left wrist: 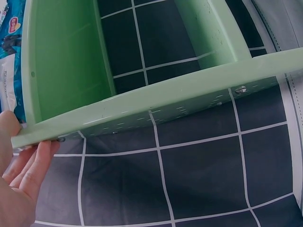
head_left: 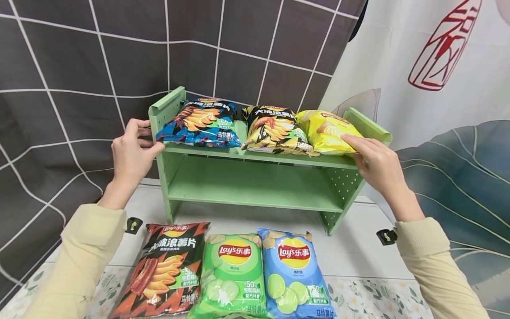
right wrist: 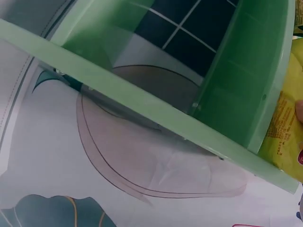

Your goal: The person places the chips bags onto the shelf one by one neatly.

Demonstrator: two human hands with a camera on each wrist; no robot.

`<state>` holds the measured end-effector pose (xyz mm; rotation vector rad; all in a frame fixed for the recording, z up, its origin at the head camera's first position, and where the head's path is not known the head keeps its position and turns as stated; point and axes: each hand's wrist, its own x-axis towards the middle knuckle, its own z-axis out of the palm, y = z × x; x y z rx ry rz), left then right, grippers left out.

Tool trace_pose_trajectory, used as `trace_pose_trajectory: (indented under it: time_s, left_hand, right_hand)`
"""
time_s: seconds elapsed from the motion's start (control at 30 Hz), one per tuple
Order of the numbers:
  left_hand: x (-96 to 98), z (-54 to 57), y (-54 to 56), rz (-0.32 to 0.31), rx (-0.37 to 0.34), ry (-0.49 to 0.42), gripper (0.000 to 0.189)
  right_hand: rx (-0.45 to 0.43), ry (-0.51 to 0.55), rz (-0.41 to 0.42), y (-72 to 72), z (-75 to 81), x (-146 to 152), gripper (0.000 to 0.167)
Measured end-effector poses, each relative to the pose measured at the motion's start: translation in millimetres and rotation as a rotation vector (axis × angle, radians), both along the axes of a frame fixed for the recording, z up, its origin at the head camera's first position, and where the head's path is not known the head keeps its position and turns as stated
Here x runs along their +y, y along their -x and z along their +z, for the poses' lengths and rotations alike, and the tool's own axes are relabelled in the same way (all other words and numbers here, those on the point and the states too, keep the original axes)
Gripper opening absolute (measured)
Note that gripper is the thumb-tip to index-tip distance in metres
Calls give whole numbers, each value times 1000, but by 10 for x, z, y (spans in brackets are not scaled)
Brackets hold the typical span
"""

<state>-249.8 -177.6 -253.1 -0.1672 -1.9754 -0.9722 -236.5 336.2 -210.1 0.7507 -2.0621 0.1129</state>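
My left hand (head_left: 133, 155) grips the left side panel of a green two-tier shelf (head_left: 255, 184); in the left wrist view its fingers (left wrist: 37, 172) lie on the panel's outer face. Beside the thumb, a blue chip bag (head_left: 203, 126) lies on the top tier. To its right lie a black-and-gold chip bag (head_left: 275, 130) and a yellow chip bag (head_left: 330, 133). My right hand (head_left: 376, 161) rests its extended fingers on the yellow bag's right front; its thumb is mostly hidden. Only a fingertip (right wrist: 299, 111) shows on that bag in the right wrist view.
In front of the shelf a black-and-red chip bag (head_left: 163, 270), a green one (head_left: 233, 274) and a light-blue one (head_left: 295, 274) lie in a row on the white table (head_left: 354, 261). A dark checked curtain (head_left: 131, 57) hangs behind.
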Motion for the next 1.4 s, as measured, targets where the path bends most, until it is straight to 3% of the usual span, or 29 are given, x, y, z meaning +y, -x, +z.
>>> trace_pose_trajectory:
  time_s: [0.43, 0.63, 0.87, 1.03, 1.4]
  left_hand:
    - [6, 8, 3, -6, 3, -6, 40]
    - [9, 13, -1, -8, 2, -4, 40]
    - [14, 16, -8, -11, 8, 1, 40]
    - [21, 12, -10, -11, 2, 2, 40]
    - [21, 16, -13, -8, 11, 3, 39]
  right_hand:
    - [33, -16, -32, 27, -78, 10, 61]
    - [15, -20, 21, 57, -122, 19, 58]
    - [84, -64, -10, 62, -173, 41, 52]
    - [116, -45, -55, 29, -176, 9, 53]
    - [189, 47, -67, -164, -155, -197, 49]
